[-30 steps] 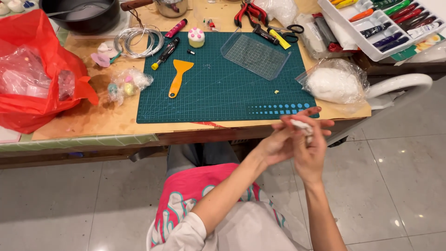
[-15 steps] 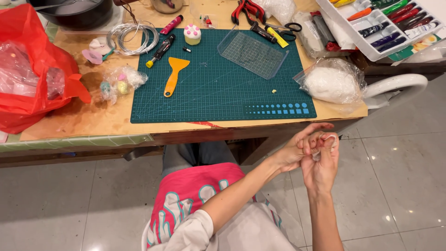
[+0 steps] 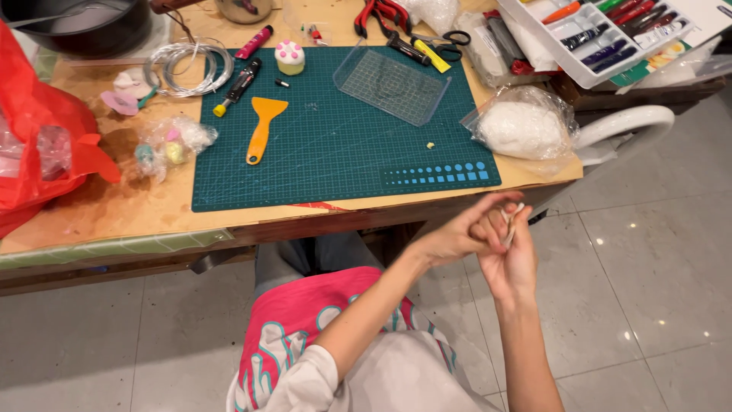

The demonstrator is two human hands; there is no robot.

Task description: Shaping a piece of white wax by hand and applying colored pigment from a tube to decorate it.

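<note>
both hands sit a little higher and closer to the table edge than 0.5 s ago, still pressed together off the front right corner of the wooden table (image 3: 114,210). left hand (image 3: 457,233) has its fingers curled over the right hand (image 3: 507,259), and the fingers of both close on a small white piece of clay (image 3: 512,219) held over the tiled floor, below the table edge. whether it is flat or rolled, cannot tell.

largest to smallest on the table:
- green cutting mat (image 3: 343,145), centre, with a row of pale blue squares at its lower right.
- red plastic bag (image 3: 38,145), crumpled, far left.
- white compartment tray (image 3: 602,38) of coloured tubes, top right.
- clear bag of white clay (image 3: 522,126), knotted, on the right corner just beside the mat.
- clear ridged plastic sheet (image 3: 393,84), on the mat's upper right.
- small clear bag of pastel bits (image 3: 171,145), left of the mat.
- orange scraper (image 3: 263,126), on the mat.
</note>
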